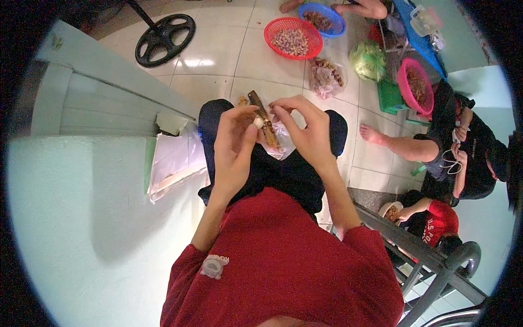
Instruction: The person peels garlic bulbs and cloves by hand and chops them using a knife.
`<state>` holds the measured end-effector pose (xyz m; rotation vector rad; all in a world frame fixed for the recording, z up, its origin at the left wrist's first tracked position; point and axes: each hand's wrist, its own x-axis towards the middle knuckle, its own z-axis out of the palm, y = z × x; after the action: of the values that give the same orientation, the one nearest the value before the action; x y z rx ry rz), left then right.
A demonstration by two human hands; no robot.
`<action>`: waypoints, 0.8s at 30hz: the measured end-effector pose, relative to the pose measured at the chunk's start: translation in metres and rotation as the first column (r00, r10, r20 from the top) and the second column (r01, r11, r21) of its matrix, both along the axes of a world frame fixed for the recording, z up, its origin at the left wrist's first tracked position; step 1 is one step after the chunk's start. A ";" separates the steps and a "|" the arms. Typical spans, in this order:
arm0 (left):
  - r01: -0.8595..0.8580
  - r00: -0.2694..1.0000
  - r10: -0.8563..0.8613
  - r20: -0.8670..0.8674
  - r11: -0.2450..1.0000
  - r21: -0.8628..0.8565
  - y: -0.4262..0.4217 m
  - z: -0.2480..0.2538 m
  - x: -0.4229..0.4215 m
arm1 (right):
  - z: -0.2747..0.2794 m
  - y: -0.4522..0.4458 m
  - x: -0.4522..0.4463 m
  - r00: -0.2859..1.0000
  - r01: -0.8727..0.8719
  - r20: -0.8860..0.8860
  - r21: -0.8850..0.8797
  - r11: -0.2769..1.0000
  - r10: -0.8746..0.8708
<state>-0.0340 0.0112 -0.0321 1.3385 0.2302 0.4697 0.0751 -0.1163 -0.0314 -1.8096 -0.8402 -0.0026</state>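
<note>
My left hand (235, 143) is closed, pinching a small pale round bulb (258, 123) between thumb and fingers; its exact kind is too small to tell. My right hand (306, 129) is at the same height, thumb and forefinger pinched together close to the bulb. Whatever those right fingertips may hold is too small to make out. Between the hands, above my lap, lies a long brown strip (255, 100), dark at its far end and yellowish nearer me; it resembles a knife, but I cannot tell. Beneath it a clear plastic bag (281, 143) rests on my lap.
On the tiles ahead are a red basket (271, 38) of small pale bulbs, a blue basket (342, 27), a filled plastic bag (327, 79) and a green bag (368, 61). A pink basket (403, 82) and seated people are at right. A metal railing (403, 240) runs nearby.
</note>
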 end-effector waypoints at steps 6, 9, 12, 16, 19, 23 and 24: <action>-0.083 0.996 0.086 -0.029 0.992 0.090 0.002 -0.008 -0.002 | -0.166 0.020 0.035 0.988 -0.013 -0.155 -0.174 0.985 -0.014; -0.083 0.994 0.091 -0.068 0.991 0.109 0.007 -0.032 0.003 | -0.263 0.026 0.044 0.993 -0.088 -0.098 -0.299 0.950 0.061; -0.096 0.986 0.131 -0.107 0.955 0.282 0.019 -0.077 0.008 | -0.245 0.022 0.017 0.954 -0.182 -0.273 -0.196 0.964 0.124; 0.038 0.940 0.164 -0.299 0.822 0.569 0.012 -0.127 0.013 | -0.171 0.003 -0.018 0.252 0.088 -0.912 0.354 0.931 0.323; 0.180 0.925 0.116 -0.361 0.704 0.687 -0.003 -0.151 0.013 | -0.182 -0.013 -0.027 0.375 0.049 -0.890 0.299 0.953 0.260; 0.196 0.919 0.101 -0.380 0.719 0.667 -0.017 -0.160 0.008 | -0.226 -0.020 -0.043 0.345 0.206 -0.931 0.202 0.957 0.122; 0.189 0.928 0.095 -0.361 0.716 0.673 -0.014 -0.159 0.005 | -0.239 -0.019 -0.046 0.364 0.210 -0.923 0.209 0.955 0.122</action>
<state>-0.0290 -0.0029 -0.1910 2.1943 0.3495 0.2476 0.0292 -0.1351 -0.2707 -1.2000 0.0849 0.7891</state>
